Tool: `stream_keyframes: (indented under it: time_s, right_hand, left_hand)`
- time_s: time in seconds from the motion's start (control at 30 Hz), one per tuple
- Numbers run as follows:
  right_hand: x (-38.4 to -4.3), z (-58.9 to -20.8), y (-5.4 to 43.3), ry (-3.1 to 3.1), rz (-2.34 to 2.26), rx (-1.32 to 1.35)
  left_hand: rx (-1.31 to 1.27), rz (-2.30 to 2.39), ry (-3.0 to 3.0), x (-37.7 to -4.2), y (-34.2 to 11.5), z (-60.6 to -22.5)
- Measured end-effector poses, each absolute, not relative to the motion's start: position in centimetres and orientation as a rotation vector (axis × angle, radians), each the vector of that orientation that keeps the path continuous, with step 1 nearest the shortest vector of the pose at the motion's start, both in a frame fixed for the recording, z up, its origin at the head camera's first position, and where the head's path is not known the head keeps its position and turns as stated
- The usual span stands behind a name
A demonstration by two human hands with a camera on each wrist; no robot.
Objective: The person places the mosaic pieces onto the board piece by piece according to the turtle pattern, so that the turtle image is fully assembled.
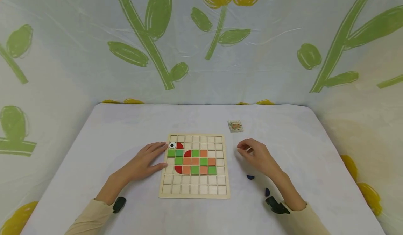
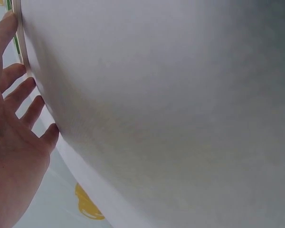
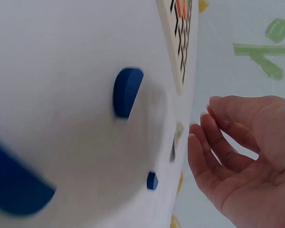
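Observation:
A wooden grid board [image 1: 194,190] lies flat, filled in part with green and orange squares, red rounded pieces and a white round eye piece [image 1: 172,145]. My left hand [image 1: 143,161] rests at the board's left edge, fingers extended and fingertips right at the rim. To the right of the board hovers my right hand [image 1: 256,156], its fingers loosely bent, with nothing visible between thumb and fingertips [image 3: 213,100]. Below it on the table are dark blue half-round pieces [image 1: 250,177], one of them close by the wrist [image 1: 267,192]. A small blue piece [image 3: 152,181] shows farther off in the right wrist view.
A small picture card [image 1: 235,126] with a grid design lies beyond the board's upper right corner. The white-covered table [image 1: 126,123] ends at a cloth backdrop [image 1: 252,74] printed with green leaves and yellow flowers. Dark wrist cameras [image 1: 277,205] sit at both sleeves.

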State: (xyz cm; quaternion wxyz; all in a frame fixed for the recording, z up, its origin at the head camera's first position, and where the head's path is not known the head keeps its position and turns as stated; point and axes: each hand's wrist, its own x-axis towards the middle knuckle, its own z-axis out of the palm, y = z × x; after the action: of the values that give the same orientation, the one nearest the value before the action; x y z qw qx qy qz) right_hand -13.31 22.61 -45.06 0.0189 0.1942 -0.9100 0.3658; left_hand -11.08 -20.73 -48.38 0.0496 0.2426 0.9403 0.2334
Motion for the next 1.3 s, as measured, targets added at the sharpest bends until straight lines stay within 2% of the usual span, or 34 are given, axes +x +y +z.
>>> stream_keyframes:
  time_s: [0.8, 1.3]
  right_hand:
    - [-8.5, -45.0, 30.0, -2.841, 1.044, 0.434]
    - [-5.9, -46.6, 33.6, -2.805, 0.978, 0.479]
  left_hand:
    - [0.794, 0.748, 2.863, -11.1, -20.8, -48.0]
    - [0.777, 0.744, 2.856, -11.1, -20.8, -48.2]
